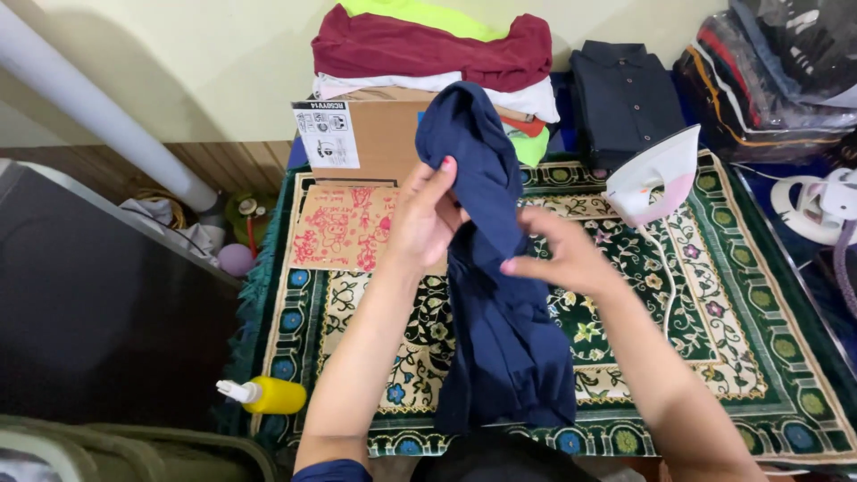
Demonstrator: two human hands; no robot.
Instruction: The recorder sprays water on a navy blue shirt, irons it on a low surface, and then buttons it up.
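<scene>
- My left hand (427,219) pinches the navy garment (495,286) near its top.
- Garment hangs lengthwise toward me over the patterned rug (714,295).
- My right hand (567,259) touches its right edge, fingers loosely open.

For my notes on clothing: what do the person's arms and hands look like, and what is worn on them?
Both forearms are bare. The left hand has pink-red painted nails; so does the right hand. A dark blue sleeve edge shows at the left upper arm. No rings or watch are visible.

I see both forearms bare to the elbow. My left hand (427,219) has red-painted nails at the fingertips. A dark blue fabric sleeve edge (332,470) sits far behind those fingers.
</scene>
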